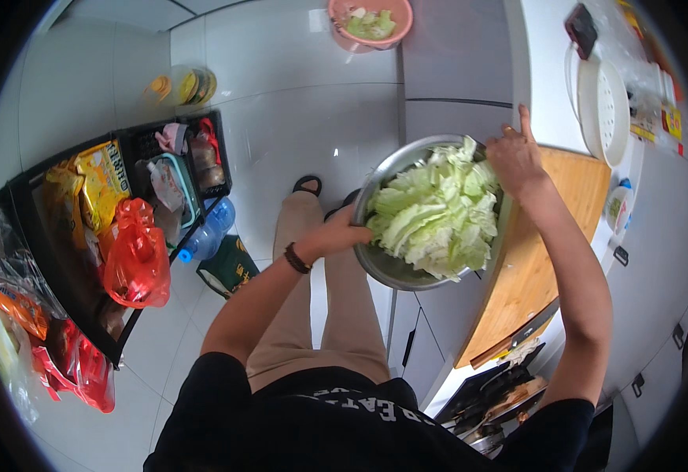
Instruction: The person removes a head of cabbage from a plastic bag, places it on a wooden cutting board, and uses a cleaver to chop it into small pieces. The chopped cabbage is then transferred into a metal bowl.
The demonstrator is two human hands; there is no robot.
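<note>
A wide stainless steel bowl [379, 271] is heaped with torn pale green cabbage leaves [432, 212]. My left hand [341, 230] grips its near left rim, thumb over the edge and fingers underneath. At the right rim is my right hand [515, 158], its index finger stretched out along the counter edge; the grip of its other fingers is partly hidden. The bowl is held above the floor, tilted, against the front edge of the counter. A wooden cutting board [568, 218] lies on the counter beside it, with a knife [532, 324] at its near end.
A white perforated basket [606, 112] and a phone [581, 29] are on the white counter [547, 82]. A pink bucket [403, 23] with leaf scraps stands on the floor. Left are a black storage rack [60, 283], a red plastic bag [137, 259] and a blue water bottle [214, 230].
</note>
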